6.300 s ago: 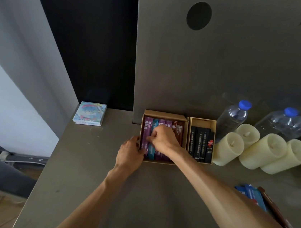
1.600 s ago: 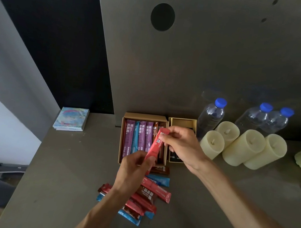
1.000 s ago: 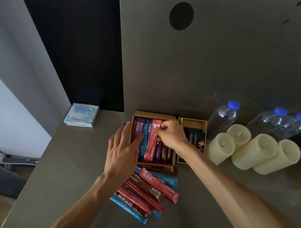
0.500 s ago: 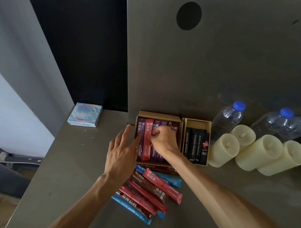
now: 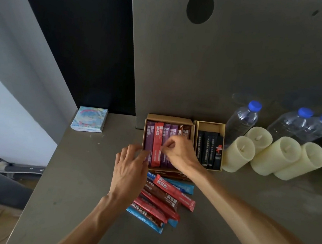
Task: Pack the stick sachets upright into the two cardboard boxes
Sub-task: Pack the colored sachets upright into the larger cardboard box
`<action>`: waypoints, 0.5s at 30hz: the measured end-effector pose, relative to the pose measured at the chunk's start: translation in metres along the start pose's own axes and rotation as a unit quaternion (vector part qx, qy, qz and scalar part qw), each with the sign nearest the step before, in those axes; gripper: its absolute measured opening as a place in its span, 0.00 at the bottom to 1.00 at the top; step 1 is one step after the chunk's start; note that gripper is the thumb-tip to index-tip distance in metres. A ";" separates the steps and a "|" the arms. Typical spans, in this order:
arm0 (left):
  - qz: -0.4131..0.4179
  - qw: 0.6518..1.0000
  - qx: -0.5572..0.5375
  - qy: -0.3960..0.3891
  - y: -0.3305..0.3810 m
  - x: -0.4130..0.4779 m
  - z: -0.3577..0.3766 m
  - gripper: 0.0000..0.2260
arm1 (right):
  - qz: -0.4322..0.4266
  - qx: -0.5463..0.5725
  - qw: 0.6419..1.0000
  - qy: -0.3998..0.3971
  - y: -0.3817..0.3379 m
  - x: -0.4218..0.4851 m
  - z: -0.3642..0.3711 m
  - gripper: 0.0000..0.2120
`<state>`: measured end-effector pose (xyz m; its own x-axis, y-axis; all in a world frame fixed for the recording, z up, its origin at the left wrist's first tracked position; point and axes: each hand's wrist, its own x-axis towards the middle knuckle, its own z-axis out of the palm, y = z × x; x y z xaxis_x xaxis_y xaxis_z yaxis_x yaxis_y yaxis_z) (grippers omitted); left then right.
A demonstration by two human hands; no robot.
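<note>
The larger left cardboard box holds a row of purple sachets, brown ones, and a red sachet second from the left. My right hand hovers over that box with curled fingers, thumb and forefinger pinching the red sachet's right edge. My left hand has relaxed fingers, their tips against the box's left front corner. The narrower right box holds black sachets. A loose pile of red, brown and blue sachets lies on the table in front of the boxes, partly under my left hand.
Several cream candles lie right of the boxes, with three blue-capped water bottles behind them. A small colourful booklet sits at the table's back left. A grey panel rises behind the boxes. The table edge drops off at the left.
My right hand took the red sachet from the left and set it into the left box, second from the left. My left hand moved up to the box's left side.
</note>
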<state>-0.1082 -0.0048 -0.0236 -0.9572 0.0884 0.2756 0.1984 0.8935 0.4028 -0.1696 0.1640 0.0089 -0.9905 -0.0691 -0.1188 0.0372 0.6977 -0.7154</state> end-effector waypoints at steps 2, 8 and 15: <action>0.000 0.998 -0.040 -0.049 0.005 -0.008 -0.002 0.03 | -0.007 -0.010 0.998 -0.054 0.013 -0.022 -0.006 0.02; -0.077 0.980 -0.018 -0.184 0.022 -0.016 0.012 0.11 | 0.022 -0.097 0.991 -0.092 0.057 -0.072 -0.009 0.02; -0.156 0.962 -0.114 -0.191 0.026 -0.009 0.012 0.02 | 0.043 -0.121 0.986 -0.109 0.074 -0.092 -0.005 0.06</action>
<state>-0.0969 0.0226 -0.0257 -0.9764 0.0253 -0.2143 -0.1129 0.7866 0.6070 -0.0766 0.2255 -0.0295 -0.9321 -0.1355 -0.3359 0.0612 0.8551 -0.5148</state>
